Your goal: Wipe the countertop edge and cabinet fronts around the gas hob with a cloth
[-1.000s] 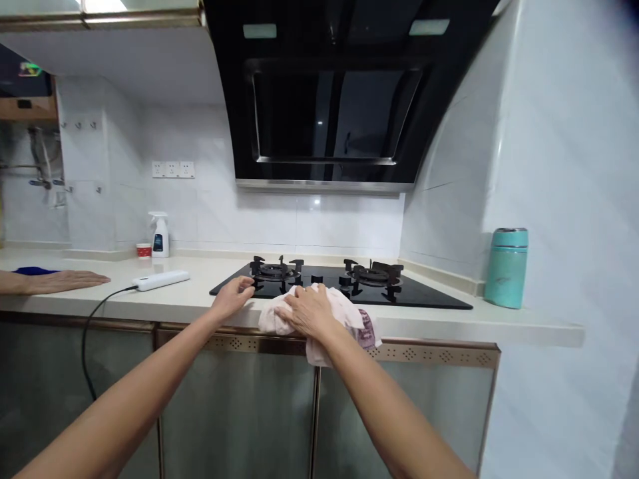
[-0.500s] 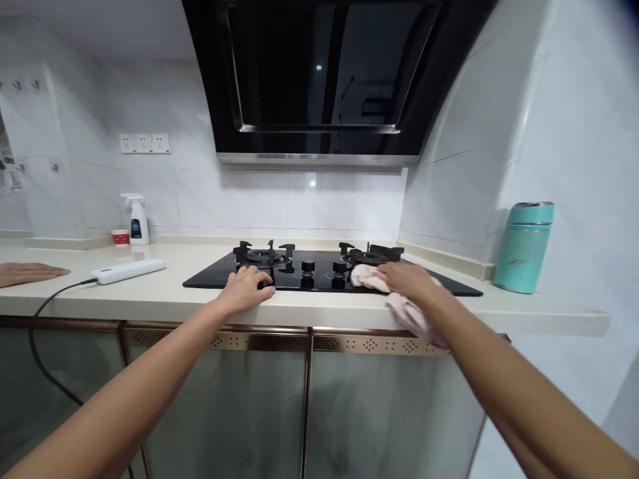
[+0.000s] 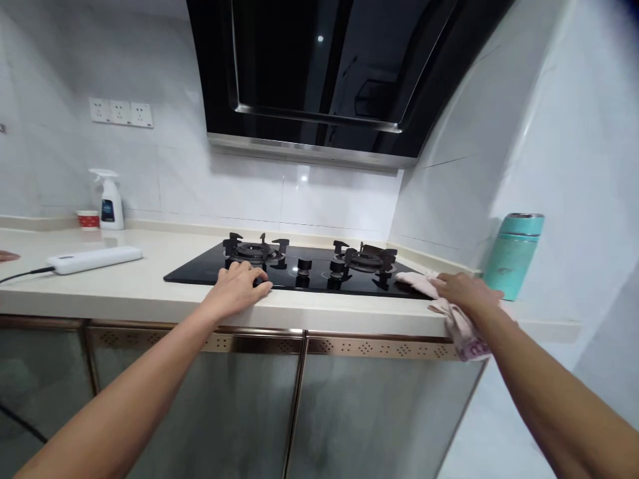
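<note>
A pale pink cloth [image 3: 462, 326] is bunched under my right hand [image 3: 464, 293], at the right front corner of the black glass gas hob [image 3: 279, 278]. Its far end lies on the glass, while the near end hangs over the counter's front edge. My left hand [image 3: 237, 286] rests at the hob's front left edge, fingers apart and laid on the glass, with no object visible in it. Between the hands stand two black knobs [image 3: 304, 267]. Behind them are the left burner [image 3: 253, 251] and the right burner [image 3: 367, 258], each with black pan supports.
A turquoise flask [image 3: 514, 259] stands right of my right hand, near the wall. On the left counter lie a white corded device [image 3: 97, 259] and another person's fingertips [image 3: 7, 255]. Farther back are a spray bottle [image 3: 110, 206] and a red cup [image 3: 88, 219]. A black hood [image 3: 279, 80] overhangs.
My right hand has slid the cloth rightward, from before the right burner to the hob's right corner, close to the flask. My left hand stays on the hob's edge. The view has tilted and shifted right.
</note>
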`<state>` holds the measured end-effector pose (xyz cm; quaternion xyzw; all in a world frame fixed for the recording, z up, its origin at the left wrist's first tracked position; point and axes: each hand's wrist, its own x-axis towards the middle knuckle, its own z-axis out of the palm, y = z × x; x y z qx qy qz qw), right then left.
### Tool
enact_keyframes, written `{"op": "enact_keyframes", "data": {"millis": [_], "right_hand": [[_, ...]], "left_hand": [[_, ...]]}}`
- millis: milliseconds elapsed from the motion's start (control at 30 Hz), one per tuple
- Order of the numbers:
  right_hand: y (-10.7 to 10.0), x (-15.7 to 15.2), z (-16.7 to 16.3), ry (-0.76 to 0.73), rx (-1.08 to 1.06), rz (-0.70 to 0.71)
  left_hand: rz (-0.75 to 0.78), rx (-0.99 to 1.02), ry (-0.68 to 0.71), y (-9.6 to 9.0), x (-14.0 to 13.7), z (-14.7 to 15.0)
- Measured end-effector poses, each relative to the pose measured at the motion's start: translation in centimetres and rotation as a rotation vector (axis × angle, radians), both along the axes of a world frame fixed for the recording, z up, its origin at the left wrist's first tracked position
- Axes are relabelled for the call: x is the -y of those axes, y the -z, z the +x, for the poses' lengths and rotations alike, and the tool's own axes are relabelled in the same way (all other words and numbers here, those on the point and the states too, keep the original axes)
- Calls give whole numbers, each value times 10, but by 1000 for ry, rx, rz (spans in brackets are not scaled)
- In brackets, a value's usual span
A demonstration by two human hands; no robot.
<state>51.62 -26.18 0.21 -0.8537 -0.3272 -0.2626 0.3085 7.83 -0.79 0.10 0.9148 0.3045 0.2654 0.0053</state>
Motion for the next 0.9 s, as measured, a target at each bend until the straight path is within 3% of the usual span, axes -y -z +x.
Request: {"op": "enact_keyframes", "data": {"millis": [100, 167, 367, 500, 600, 700, 900], "right_hand": [[4, -8, -47, 45, -53, -163], [9, -20, -94, -45, 8, -202], [49, -88, -266, -454, 504, -108], [78, -142, -327, -608, 771, -12], [89, -160, -322, -681, 841, 3], [95, -146, -285, -713, 857, -5], [103, -62, -163, -288, 683, 159]], "left_hand": [[-2, 24, -4, 0, 4, -1], [-5, 39, -10, 0, 5, -1], [23, 63, 0, 5, -3, -5], [37, 56, -20, 7, -14, -8], [11, 45, -70, 4, -20, -7], [21, -18, -82, 1, -21, -5], [37, -71, -106, -2, -18, -2]]}}
